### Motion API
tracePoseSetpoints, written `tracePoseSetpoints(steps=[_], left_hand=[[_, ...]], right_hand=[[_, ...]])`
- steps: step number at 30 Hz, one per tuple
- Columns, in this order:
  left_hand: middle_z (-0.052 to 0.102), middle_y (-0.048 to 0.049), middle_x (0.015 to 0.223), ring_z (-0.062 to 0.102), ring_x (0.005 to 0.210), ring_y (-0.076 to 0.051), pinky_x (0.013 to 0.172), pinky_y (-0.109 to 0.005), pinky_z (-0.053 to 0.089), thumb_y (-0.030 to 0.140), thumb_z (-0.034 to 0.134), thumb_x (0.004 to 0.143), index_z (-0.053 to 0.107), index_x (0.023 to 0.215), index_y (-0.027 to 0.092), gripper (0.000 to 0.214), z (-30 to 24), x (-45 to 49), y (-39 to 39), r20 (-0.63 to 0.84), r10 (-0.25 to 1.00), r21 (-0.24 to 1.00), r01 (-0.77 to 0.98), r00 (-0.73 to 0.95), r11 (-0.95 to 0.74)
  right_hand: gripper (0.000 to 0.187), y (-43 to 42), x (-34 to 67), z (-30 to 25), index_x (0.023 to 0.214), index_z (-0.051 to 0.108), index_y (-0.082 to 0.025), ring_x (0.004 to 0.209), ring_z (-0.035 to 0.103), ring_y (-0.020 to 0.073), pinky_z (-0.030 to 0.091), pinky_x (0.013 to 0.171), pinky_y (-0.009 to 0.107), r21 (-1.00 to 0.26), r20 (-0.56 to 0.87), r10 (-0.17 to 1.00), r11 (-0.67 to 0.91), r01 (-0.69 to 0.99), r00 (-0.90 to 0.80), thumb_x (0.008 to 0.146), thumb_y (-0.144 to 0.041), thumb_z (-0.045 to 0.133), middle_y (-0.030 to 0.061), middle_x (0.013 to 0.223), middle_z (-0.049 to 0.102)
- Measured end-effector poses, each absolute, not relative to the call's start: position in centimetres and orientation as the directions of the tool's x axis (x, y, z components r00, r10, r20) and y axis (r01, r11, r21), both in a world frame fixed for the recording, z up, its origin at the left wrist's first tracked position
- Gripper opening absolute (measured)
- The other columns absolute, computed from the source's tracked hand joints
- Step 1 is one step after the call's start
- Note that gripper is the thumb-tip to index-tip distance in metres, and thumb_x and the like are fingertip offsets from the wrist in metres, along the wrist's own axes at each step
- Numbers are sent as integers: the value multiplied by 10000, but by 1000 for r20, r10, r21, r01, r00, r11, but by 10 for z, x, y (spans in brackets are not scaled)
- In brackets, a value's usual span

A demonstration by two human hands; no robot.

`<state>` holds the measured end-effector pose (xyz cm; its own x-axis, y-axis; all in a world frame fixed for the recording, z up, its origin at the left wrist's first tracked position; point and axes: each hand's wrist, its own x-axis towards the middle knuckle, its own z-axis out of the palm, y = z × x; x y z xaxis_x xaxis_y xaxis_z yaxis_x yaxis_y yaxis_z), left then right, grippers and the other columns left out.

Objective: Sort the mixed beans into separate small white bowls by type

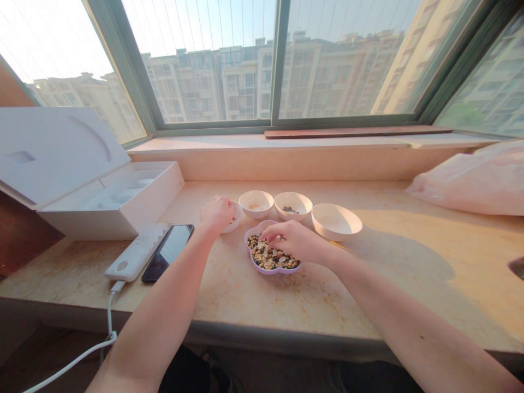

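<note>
A lilac flower-shaped dish (250,252) of mixed beans and seeds sits on the stone sill. My right hand (291,242) rests over it, fingertips pinched together among the beans. Behind the dish stand several small white bowls in a row. My left hand (216,213) is curled over the leftmost bowl (238,214), hiding most of it; what its fingers hold I cannot make out. The second bowl (256,203) holds a few pale pieces, the third bowl (293,205) a few dark beans, and the fourth bowl (336,221) looks empty.
An open white box (98,191) with its lid up stands at the left. A white power bank (135,254) with a cable and a black phone (168,251) lie in front of it. A pale plastic bag (475,177) lies at the right. Windows are behind.
</note>
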<state>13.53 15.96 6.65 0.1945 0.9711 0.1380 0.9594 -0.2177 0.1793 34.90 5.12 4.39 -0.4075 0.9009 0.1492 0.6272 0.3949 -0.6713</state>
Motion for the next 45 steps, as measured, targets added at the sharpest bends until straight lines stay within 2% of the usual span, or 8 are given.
tracePoseSetpoints(steps=[10,15,21,25,31,36,40,45], left_hand=[[688,-107,1174,658,1046,-261,865,-344,507,320,438,948,731,997,195,322,72,141,151,199,957,219,942,211,-253],[668,-81,1207,654,1047,-230,942,-334,483,304,456,981,711,1088,203,294,72,153,139,298,846,283,805,443,-521],[674,-61,1074,661,895,-182,825,-297,500,269,480,984,722,988,196,252,66,163,130,261,653,314,577,711,-754],[682,-65,1008,649,879,-175,806,-289,496,233,492,975,725,989,186,238,67,165,126,281,605,342,512,745,-788],[690,-48,1019,643,859,-153,797,-291,510,307,572,959,641,1305,217,364,65,171,120,369,593,493,390,716,-778],[691,-53,1029,643,851,-148,819,-304,530,266,618,937,726,1079,202,190,54,180,119,443,581,531,322,683,-784],[697,-54,1003,637,838,-156,803,-315,531,270,593,958,742,988,203,166,47,186,117,502,626,540,350,597,-766],[710,-49,1013,643,874,-166,834,-305,510,348,546,987,750,1025,224,242,52,183,120,481,666,511,435,570,-741]], right_hand=[[208,55,355,49,1010,782,-255,878,711,195,536,812,320,-528,138,919,383,758,-368,915,-213,601,15,981,789],[237,58,360,51,1071,768,-263,901,715,196,534,820,317,-565,146,931,356,744,-335,897,-203,618,8,997,791],[272,56,362,56,1046,787,-277,934,714,228,519,846,345,-512,136,933,353,783,-332,883,-167,598,18,957,796],[244,54,363,59,1126,723,-234,929,708,231,515,854,358,-651,165,963,269,710,-214,902,-255,628,50,959,790],[557,58,361,59,1239,557,-178,694,638,178,486,614,302,-935,116,992,127,332,-56,824,-507,730,57,831,732],[742,58,359,64,1330,501,-165,612,538,139,424,546,275,-987,87,996,91,129,-36,771,-579,758,12,739,641],[760,58,360,64,1355,525,-142,613,536,143,425,539,275,-985,82,993,93,143,-80,785,-597,739,6,704,613],[476,59,364,61,1307,591,-155,641,623,169,475,558,287,-909,173,985,156,387,11,948,-468,576,65,772,700]])
